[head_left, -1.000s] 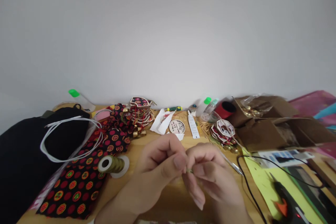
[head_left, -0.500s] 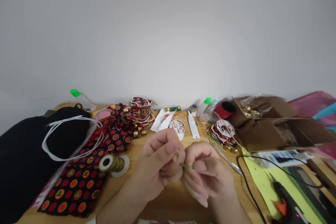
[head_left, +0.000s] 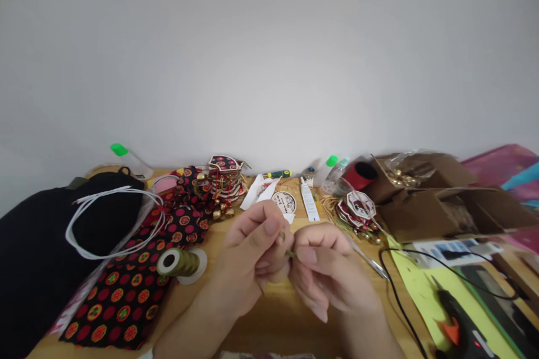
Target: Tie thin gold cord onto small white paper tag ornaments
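Both hands meet just above the wooden table (head_left: 273,325), near its front edge. My left hand (head_left: 248,261) is closed, its thumb and forefinger pinching a short olive-gold cord (head_left: 288,249). My right hand (head_left: 326,272) is closed too and pinches the other end of the same cord. The cord is tiny and mostly hidden between the fingertips. A spool of olive-gold cord (head_left: 179,262) lies on its side to the left of my left hand.
Red-dotted black fabric (head_left: 126,291) and a black cloth with a white cord loop (head_left: 109,219) cover the left. Stacked ornaments with bells (head_left: 225,179), a round wooden tag (head_left: 283,202), glue bottles, cardboard boxes (head_left: 425,207), tweezers (head_left: 368,258) and a glue gun (head_left: 458,325) with its black cable lie behind and right.
Both hands have stayed together, shifting slightly up and left. The fingers have re-gripped, and the cord now shows a little higher between the fingertips.
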### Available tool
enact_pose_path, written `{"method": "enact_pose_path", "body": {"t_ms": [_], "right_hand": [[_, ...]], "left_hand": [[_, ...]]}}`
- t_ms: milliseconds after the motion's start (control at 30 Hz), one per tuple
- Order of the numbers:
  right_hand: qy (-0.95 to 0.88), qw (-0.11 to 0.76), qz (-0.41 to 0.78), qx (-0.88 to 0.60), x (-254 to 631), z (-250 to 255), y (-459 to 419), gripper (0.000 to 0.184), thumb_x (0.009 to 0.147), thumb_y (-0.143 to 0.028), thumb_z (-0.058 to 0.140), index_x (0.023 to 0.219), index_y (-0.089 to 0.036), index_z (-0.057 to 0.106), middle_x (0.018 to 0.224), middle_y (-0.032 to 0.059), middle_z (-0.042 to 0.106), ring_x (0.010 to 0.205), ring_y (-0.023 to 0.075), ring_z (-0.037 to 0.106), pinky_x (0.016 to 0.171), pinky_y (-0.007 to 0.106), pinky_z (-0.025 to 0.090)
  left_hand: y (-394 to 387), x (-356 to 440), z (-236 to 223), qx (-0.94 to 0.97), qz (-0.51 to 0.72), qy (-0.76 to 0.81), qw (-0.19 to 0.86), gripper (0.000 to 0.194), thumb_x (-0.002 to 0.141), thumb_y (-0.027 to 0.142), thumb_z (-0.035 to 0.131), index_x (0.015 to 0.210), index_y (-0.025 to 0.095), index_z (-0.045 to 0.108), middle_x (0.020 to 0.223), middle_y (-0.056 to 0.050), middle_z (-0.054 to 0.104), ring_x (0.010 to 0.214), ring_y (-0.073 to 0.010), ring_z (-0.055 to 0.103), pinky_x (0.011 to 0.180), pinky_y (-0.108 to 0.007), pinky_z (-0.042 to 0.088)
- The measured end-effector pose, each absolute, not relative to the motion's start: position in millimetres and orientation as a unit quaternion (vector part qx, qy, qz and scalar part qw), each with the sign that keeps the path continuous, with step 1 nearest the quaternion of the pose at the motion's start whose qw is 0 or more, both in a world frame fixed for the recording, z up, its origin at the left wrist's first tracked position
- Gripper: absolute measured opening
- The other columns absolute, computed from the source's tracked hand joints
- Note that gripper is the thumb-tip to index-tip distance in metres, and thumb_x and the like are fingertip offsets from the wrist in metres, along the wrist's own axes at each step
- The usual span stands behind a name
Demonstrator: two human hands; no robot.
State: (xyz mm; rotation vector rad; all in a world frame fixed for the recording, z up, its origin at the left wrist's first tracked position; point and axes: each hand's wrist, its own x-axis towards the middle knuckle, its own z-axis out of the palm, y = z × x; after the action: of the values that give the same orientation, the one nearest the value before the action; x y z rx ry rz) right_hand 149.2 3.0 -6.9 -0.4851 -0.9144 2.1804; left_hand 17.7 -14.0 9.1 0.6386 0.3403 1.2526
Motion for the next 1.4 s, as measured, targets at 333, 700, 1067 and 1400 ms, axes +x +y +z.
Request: {"method": "enact_pose_path", "body": {"t_ms": [333,700,1067,1400], "right_hand": [[-0.264,0.364,0.889,-0.084,148,-17,6,0.019,0.07,-0.012,0.054,0.056,-0.01,0.067,0.034,-0.0044,0.048,0.02,0.0039,0.032,0.022,0.012,0.028],[-0.238,0.343,0.908,0.029,150,-18,10,0.032,0.073,-0.01,0.041,0.067,-0.005,0.072,0.034,-0.0026,0.041,0.024,0.0075,0.035,0.024,0.015,0.026],[-0.296,0.373,0.865,-0.159,164,-3,14,0.016,0.065,-0.012,0.053,0.056,-0.011,0.066,0.038,-0.0031,0.05,0.022,0.0028,0.029,0.023,0.013,0.021],[-0.373,0.389,0.795,-0.277,172,6,15,0.014,0.063,-0.015,0.053,0.052,-0.013,0.063,0.041,-0.0035,0.053,0.024,0.0016,0.029,0.028,0.015,0.014]], "left_hand": [[-12,18,7,0.298,0.557,0.129,0.765,0.028,0.092,0.033,0.057,0.07,0.018,0.049,0.048,0.011,0.027,0.036,-0.0016,0.011,0.036,-0.009,0.019],[-12,20,10,0.286,0.547,0.148,0.773,0.034,0.088,0.032,0.061,0.063,0.017,0.043,0.049,0.01,0.025,0.038,-0.002,0.012,0.037,-0.011,0.018],[-18,9,-1,0.648,0.521,0.359,0.424,0.02,0.084,0.011,0.059,0.1,0.023,0.059,0.058,0.009,0.029,0.047,-0.0066,0.023,0.043,-0.019,0.017],[-5,10,7,0.698,0.46,0.368,0.407,0.031,0.085,0.018,0.056,0.054,0.015,0.049,0.054,0.005,0.039,0.053,-0.0091,0.038,0.053,-0.025,0.028]]}}
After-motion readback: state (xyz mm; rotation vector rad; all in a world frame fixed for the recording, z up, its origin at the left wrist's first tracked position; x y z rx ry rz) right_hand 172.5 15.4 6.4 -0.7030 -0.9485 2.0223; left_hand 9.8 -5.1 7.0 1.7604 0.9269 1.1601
